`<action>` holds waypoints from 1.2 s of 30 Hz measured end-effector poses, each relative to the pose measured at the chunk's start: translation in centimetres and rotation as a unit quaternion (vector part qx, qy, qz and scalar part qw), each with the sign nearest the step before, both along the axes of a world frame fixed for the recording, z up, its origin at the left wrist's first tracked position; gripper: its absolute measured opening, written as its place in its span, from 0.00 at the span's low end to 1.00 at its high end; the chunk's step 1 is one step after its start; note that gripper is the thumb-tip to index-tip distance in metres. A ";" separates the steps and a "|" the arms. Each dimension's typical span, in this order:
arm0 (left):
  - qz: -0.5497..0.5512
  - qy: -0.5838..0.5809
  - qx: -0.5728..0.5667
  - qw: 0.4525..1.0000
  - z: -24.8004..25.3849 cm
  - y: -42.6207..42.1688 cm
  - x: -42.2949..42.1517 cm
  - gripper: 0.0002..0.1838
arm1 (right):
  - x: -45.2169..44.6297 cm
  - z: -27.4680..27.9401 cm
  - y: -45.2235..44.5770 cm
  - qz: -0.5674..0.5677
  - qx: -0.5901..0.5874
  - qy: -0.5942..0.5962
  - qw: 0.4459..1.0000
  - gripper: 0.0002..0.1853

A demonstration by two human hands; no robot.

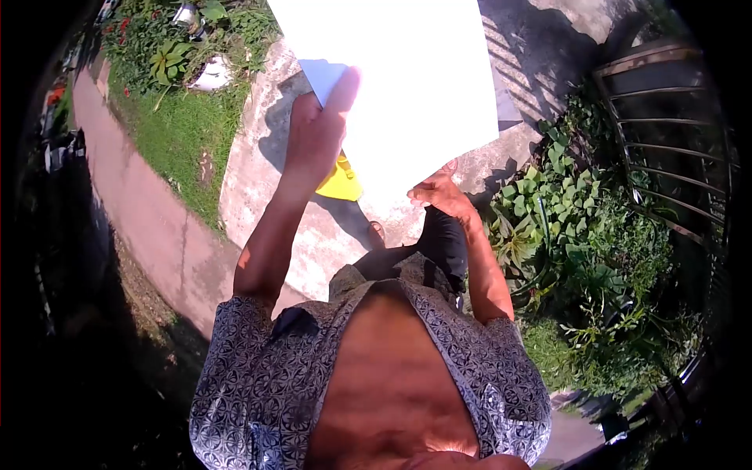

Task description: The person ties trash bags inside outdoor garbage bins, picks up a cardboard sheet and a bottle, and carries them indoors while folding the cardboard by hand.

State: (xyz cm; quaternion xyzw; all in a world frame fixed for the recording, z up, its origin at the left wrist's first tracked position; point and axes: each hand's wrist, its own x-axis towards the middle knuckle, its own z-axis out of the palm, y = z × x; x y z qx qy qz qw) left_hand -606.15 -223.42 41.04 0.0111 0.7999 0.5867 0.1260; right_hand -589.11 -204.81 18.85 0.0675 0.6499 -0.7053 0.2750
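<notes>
A large white sheet, apparently paper (415, 78), glares in the sunlight at the top of the head view. My left hand (317, 145) grips its left edge, thumb lying on top and fingers hidden behind. Under that edge, beside the hand, a bright yellow flat piece (341, 184) with darker yellow marks pokes out; what it is I cannot make out. Just below the sheet's lower right edge is my right hand (442, 194), its fingers loosely bent and pointing left. Nothing shows between those fingers, and I cannot tell whether they touch the sheet.
Pale concrete (258, 172) lies underfoot, with a sandalled foot (377, 231) on it. Leafy plants (564, 204) and a metal railing (666, 145) border the right. To the left are grass (176, 141), a paved path (133, 180) and a white pot (211, 74).
</notes>
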 end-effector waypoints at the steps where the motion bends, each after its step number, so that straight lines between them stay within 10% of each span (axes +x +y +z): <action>1: 0.000 -0.021 0.013 1.000 2.5 2.0 -0.4 0.23 | -2.1 -0.3 1.5 -0.011 0.116 0.031 0.993 0.19; 12: 0.176 0.068 0.138 0.972 21.4 17.2 -8.3 0.19 | -27.7 2.9 20.1 -0.229 -0.075 0.019 0.970 0.17; 36: 0.030 0.019 0.110 0.993 18.1 35.0 -51.2 0.20 | -58.3 17.7 47.7 -0.330 -0.135 -0.003 0.934 0.16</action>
